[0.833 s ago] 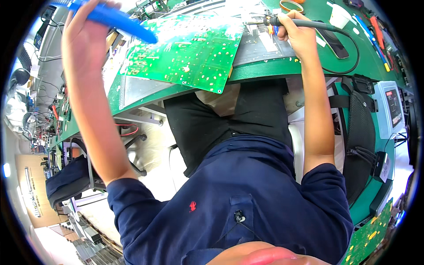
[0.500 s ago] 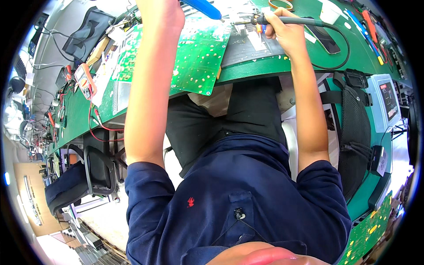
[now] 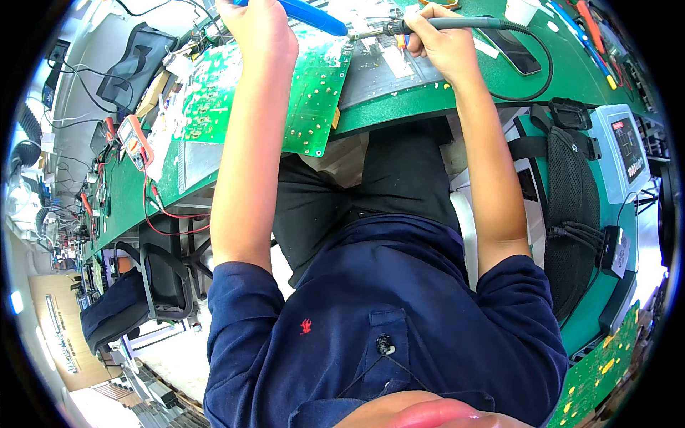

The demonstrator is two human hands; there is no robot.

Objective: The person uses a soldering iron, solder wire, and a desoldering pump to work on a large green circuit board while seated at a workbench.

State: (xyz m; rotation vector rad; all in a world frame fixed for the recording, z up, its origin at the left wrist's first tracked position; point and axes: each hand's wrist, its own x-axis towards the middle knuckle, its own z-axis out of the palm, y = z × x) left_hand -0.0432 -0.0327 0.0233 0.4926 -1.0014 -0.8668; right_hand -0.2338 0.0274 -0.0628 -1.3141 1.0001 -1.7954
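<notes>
My left hand (image 3: 258, 23), partly cut off by the top edge, is closed round a blue solder sucker (image 3: 314, 16) that slants down to the right. My right hand (image 3: 441, 44) grips the dark handle of a soldering iron (image 3: 462, 23) like a pen, its metal shaft pointing left. The two tools' tips come together near the upper right edge of a green circuit board (image 3: 312, 107); whether they touch I cannot tell. The board, dotted with solder joints, overhangs the bench's front edge. My left forearm hides part of it.
Under the board's right side lies a grey mat (image 3: 378, 78) on the green bench (image 3: 421, 103). A phone (image 3: 519, 53) and a white cup (image 3: 521, 11) are at right, near the iron's cable. An orange multimeter (image 3: 134, 141) with red leads sits left; a black backpack (image 3: 567, 200) is beside me.
The whole view has shifted a little. Both tool tips and the circuit board appear slightly further left, and my right hand sits a bit higher and left. Both grips are unchanged.
</notes>
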